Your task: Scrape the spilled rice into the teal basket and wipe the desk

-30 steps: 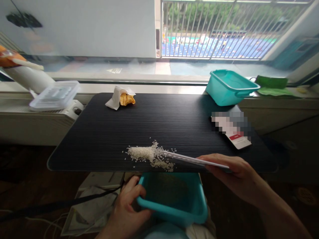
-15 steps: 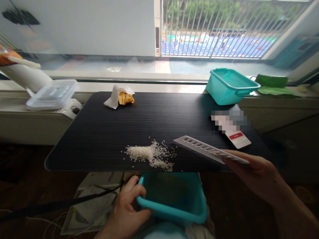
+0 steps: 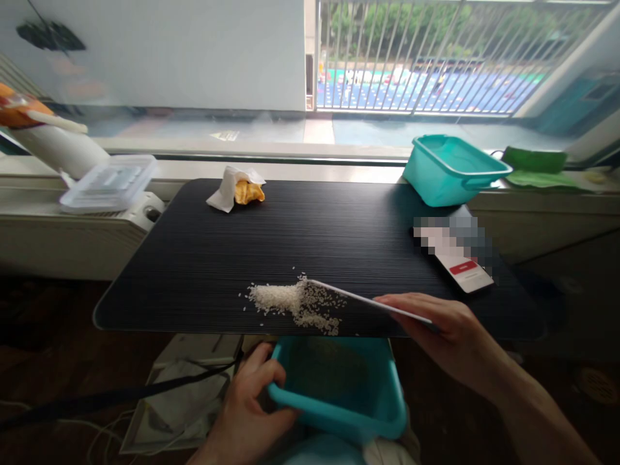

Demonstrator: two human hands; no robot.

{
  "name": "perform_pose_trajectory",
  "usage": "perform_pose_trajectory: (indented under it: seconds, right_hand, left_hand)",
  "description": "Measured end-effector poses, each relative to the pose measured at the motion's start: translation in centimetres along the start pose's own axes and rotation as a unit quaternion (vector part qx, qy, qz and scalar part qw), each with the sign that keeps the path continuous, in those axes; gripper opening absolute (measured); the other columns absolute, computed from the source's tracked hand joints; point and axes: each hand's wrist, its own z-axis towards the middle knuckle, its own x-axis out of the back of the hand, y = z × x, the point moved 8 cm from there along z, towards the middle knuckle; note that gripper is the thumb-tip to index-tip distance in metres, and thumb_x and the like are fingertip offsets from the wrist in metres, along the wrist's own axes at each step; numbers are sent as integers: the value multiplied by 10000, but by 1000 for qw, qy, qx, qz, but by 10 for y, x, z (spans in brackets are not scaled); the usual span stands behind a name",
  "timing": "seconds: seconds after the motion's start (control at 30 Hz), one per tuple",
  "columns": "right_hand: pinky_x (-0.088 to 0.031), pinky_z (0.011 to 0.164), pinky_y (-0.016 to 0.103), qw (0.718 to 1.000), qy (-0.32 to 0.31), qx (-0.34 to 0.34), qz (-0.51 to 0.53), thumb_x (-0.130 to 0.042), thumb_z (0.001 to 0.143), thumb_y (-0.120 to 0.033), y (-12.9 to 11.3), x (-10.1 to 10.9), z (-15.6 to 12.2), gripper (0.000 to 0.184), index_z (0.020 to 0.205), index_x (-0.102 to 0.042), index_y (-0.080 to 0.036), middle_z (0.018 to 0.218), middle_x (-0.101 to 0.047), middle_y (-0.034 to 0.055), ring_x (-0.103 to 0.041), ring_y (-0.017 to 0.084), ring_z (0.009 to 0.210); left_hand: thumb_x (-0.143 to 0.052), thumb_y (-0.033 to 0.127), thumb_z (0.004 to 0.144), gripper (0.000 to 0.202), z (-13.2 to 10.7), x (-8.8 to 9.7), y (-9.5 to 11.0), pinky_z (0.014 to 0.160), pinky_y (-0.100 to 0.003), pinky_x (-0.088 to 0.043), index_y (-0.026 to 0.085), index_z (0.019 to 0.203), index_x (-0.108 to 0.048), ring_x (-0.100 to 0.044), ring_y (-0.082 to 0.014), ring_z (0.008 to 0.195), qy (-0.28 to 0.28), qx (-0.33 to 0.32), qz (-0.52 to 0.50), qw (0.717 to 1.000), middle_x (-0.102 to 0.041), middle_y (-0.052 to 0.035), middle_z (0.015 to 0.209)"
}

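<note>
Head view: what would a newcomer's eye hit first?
Likely the white grains on the black table near its front edge, the right hand holding a thin white strip at their right side. Below, the left hand holds a turquoise tub by its rim. A brighter tub sits at the table's far right corner.

Daylight comes from the window [image 3: 426,77] at the back, paling the view outside and leaving a glare on the sill [image 3: 334,172], while the floor [image 3: 43,349] under the bench [image 3: 314,236] and the inside of the lower teal tub [image 3: 349,416] lie in murky shadow. Wide-angle stretching distorts the smeary edges; coarse pixel blocks mask much of the phone [image 3: 469,278].
</note>
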Motion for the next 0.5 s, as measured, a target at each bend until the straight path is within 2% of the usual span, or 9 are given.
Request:
perform_pose_trajectory:
  seconds: [0.07,0.17,0.23,0.3,0.4,0.5]
  right_hand:
    - [-573,858,255,1000,-13,9,3,-549,921,-111,-6,-3,7,299,1137,-704,-246,1101,-759,22,-717,180,990]
    - [-563,887,288,999,13,33,-7,-549,920,-120,-4,-7,31,281,1124,-713,-223,1111,-757,47,-710,199,1010]
    - [-565,887,309,998,26,55,-20,-545,916,-119,-1,-14,47,274,1102,-725,-208,1099,-762,64,-715,208,1002]
    - [-569,883,322,996,13,76,-34,-538,900,-98,1,-23,56,296,1106,-727,-197,1101,-762,78,-715,214,1004]
    - [-571,888,330,993,-37,105,-39,-511,867,-40,-5,-34,49,367,1142,-715,-172,1117,-755,101,-707,219,1033]
    - [-567,900,314,991,-69,110,-20,-491,861,-2,-13,-32,31,401,1160,-704,-163,1123,-752,105,-698,207,1053]
  left_hand:
    - [-579,119,590,140,-1,0,-3,680,-216,-445,208,622,-476,-588,-156,787,5,-1,-4,1000,-521,14,819]
    - [-580,117,593,142,-1,0,-5,685,-218,-448,208,620,-475,-592,-155,791,0,4,-12,1000,-530,13,825]
    - [-586,116,597,137,-2,2,-5,704,-221,-455,208,624,-488,-604,-170,849,-1,11,-10,1000,-556,0,868]
    - [-588,111,584,136,-3,5,-5,722,-224,-460,207,629,-504,-610,-185,906,3,21,-2,1000,-575,-12,918]
    - [-589,116,596,132,-6,6,-7,714,-221,-461,207,629,-500,-616,-179,890,4,32,-7,999,-579,-10,915]
    - [-590,127,611,130,-7,4,-8,704,-225,-456,209,630,-491,-609,-168,839,7,17,-13,1000,-563,4,859]
